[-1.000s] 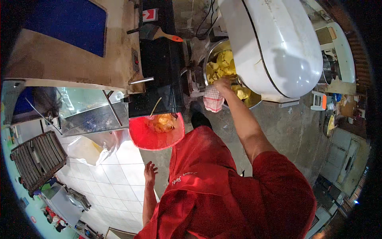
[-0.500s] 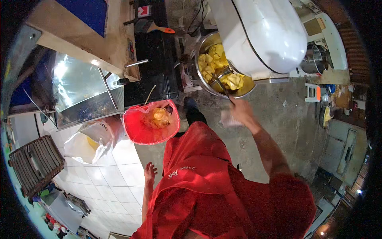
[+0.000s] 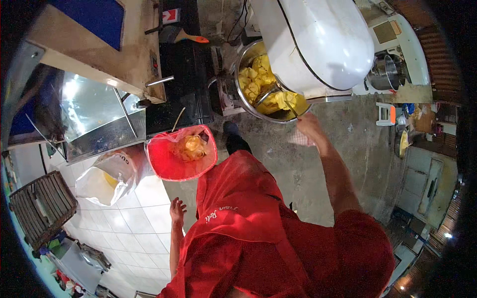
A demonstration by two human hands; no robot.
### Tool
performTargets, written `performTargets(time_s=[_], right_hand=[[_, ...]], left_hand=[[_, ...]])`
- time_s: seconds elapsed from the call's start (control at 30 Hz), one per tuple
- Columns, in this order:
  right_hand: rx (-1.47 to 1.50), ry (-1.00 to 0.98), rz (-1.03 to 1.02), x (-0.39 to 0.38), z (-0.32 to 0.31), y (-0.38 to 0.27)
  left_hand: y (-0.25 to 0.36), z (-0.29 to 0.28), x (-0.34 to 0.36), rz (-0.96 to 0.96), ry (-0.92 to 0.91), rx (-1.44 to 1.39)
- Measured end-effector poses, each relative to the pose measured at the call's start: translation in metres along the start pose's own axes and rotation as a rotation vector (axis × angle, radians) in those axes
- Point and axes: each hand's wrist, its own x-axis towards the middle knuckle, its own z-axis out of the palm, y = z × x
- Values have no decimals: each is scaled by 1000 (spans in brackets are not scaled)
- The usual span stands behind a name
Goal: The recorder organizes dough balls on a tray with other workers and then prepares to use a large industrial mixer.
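My right hand is closed round the handle of a thin, dark, rod-like tool, at the near right rim of a steel mixing bowl. The tool's far end reaches into yellow lumps that look like butter or margarine; its shape is hidden there. A pale checkered cloth hangs below that hand. Over the bowl sits the head of a large white stand mixer, its metal beater among the lumps. My left hand hangs low at my side, fingers apart, holding nothing.
Left of my leg stands a red bin with a clear liner and crumpled yellowish material inside. A white sack is beside it. A brush lies on a black surface. Another steel bowl stands right of the mixer.
My right hand has tilted the tool and moved slightly up and right relative to the bowl. The view has shifted a little; my left hand still hangs.
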Motion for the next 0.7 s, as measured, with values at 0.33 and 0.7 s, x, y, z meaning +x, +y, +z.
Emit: performTargets(time_s=[0.33, 0.7], right_hand=[[-126, -280, 107, 78, -16, -77], [-642, -269, -190, 26, 1, -66]], left_hand=[[-7, 41, -11, -72, -15, -59], [5, 11, -2, 93, -85, -3]])
